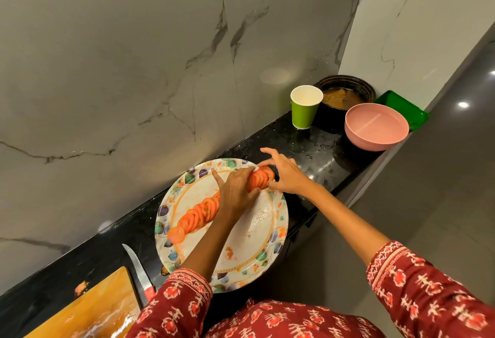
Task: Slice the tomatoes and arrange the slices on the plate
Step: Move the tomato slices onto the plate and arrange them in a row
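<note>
Head view: left hand (235, 190) and right hand (285, 174) reach over the round floral-rimmed plate (254, 230) on the black tabletop (294, 134), curled fingers pinching a stack of red tomato slices (261, 178) at the plate's far edge; further slices trail across the plate.

A black stone counter (270, 134) crosses the frame diagonally, carrying a floral plate (257, 233) at centre, knife (138, 270) and wooden board (88, 308) lower left, green cup (305, 107), dark pot (345, 96), pink bowl (375, 128) and green tray (404, 107) upper right.
</note>
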`<state>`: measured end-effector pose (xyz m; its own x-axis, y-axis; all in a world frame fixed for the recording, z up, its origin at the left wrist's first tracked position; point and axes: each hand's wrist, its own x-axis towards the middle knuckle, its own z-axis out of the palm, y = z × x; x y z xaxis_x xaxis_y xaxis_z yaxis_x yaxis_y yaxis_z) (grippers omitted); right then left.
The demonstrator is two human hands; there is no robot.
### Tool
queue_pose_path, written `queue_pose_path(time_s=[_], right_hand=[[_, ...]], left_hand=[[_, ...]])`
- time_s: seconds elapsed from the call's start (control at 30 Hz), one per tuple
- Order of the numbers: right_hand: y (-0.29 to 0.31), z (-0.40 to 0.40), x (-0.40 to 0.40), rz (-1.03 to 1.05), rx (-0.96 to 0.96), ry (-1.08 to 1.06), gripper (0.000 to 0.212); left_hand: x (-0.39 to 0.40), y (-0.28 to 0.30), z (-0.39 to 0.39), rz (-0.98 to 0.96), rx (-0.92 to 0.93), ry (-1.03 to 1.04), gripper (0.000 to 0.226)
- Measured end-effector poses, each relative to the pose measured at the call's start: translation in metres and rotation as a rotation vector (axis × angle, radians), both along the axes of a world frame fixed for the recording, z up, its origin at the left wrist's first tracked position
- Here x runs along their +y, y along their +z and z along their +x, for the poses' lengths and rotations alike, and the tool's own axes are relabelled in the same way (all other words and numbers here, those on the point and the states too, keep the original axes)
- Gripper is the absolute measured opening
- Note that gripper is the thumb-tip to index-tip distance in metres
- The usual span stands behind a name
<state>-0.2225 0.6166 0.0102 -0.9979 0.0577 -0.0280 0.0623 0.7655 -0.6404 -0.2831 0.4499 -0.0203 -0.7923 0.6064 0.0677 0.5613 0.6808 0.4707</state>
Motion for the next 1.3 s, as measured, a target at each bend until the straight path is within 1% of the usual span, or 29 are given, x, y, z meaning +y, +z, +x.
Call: queue_pose_path(time_s=[0.1, 0.2, 0.3, 0.4, 0.6, 0.67, 0.8, 0.93, 1.03, 1.17, 1.3], right_hand=[[-0.001, -0.001, -0.001, 0.011, -0.013, -0.005, 0.086], [0.000, -0.001, 0.001, -0.009, 0.007, -0.042, 0.085], [-0.001, 0.001, 0.007, -0.058, 0.007, -0.067, 0.083], [-0.004, 0.003, 0.013, -0.083, -0.001, -0.049, 0.083], [-0.003, -0.003, 0.009, -0.117, -0.023, -0.017, 0.084], [-0.001, -0.007, 0.006, -0.182, -0.005, -0.049, 0.082], [-0.002, -0.009, 0.004, -0.386, 0.013, -0.175, 0.074], [-0.004, -0.007, 0.006, -0.511, -0.061, -0.276, 0.067], [-0.001, -0.007, 0.006, -0.623, -0.091, -0.348, 0.063], [0.003, -0.009, 0.005, -0.628, -0.161, -0.406, 0.057], [0.008, -0.014, 0.005, -0.614, -0.288, -0.442, 0.048]], left_hand=[[0.002, 0.000, 0.000, -0.034, -0.017, -0.018, 0.065], [0.007, 0.013, 0.003, -0.158, -0.006, -0.019, 0.070], [0.014, 0.023, 0.006, -0.227, 0.010, -0.031, 0.068], [0.016, 0.025, 0.007, -0.225, 0.020, -0.038, 0.061], [0.012, 0.023, 0.006, -0.158, -0.001, -0.016, 0.060], [0.011, 0.024, 0.006, -0.154, -0.012, -0.014, 0.060], [0.010, 0.023, 0.004, -0.155, -0.035, -0.009, 0.063], [0.015, 0.024, 0.006, -0.209, -0.051, -0.012, 0.075], [0.021, 0.025, 0.007, -0.192, -0.041, -0.006, 0.072], [0.024, 0.026, 0.008, -0.153, -0.022, -0.006, 0.059], [0.022, 0.024, 0.009, -0.141, -0.043, -0.007, 0.063]])
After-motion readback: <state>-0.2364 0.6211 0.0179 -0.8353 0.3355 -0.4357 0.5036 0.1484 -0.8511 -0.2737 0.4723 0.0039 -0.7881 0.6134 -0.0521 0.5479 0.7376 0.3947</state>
